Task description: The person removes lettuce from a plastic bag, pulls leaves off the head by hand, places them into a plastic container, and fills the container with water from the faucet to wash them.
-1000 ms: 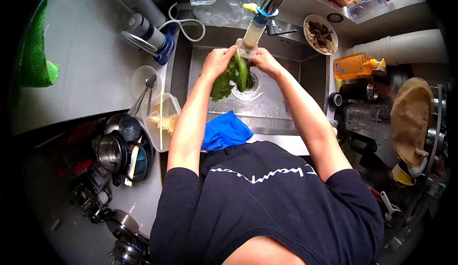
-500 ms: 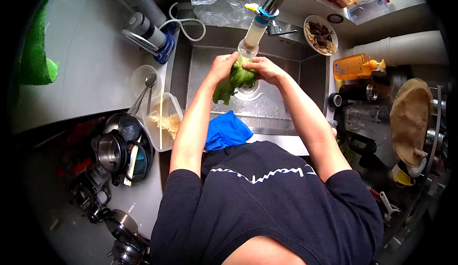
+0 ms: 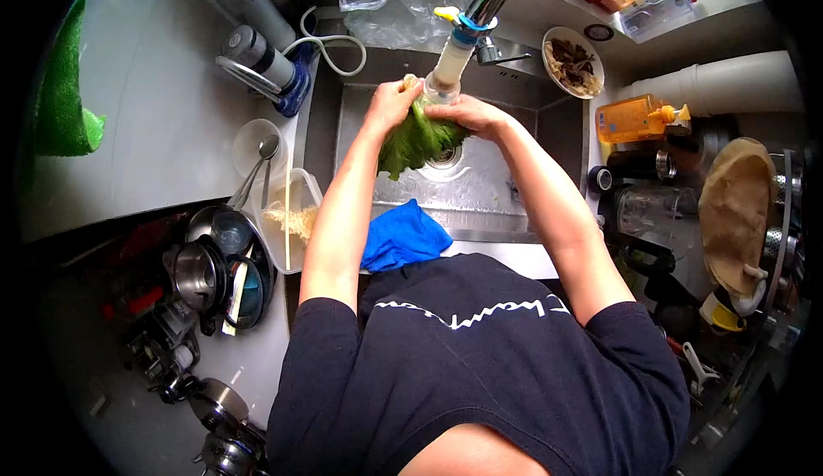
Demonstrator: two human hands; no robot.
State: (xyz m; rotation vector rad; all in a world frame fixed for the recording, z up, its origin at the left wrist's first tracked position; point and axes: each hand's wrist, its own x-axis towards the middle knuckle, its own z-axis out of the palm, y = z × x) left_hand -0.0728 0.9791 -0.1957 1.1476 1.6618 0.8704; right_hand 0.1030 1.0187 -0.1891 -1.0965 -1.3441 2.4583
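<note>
A green lettuce leaf (image 3: 420,143) hangs over the steel sink (image 3: 497,180), right under the outlet of the tap (image 3: 449,65). My left hand (image 3: 394,103) is closed on the leaf's pale stem end, which shows above the fingers. On the other side, my right hand (image 3: 471,114) grips the leaf's upper part close to the tap outlet; the thumb and fingers are partly hidden. Below the leaf, the drain (image 3: 446,158) is partly covered.
A blue cloth (image 3: 407,236) lies over the sink's front edge. Left are a clear plastic tub (image 3: 296,186) and stacked pans (image 3: 199,275). A bowl of food scraps (image 3: 573,63) sits at the back right corner, near an orange soap bottle (image 3: 634,119). Behind is a plastic bag (image 3: 399,5).
My left hand has moved slightly up and left, and the pale stem end now shows above it. The leaf has turned and spread wider below my hands.
</note>
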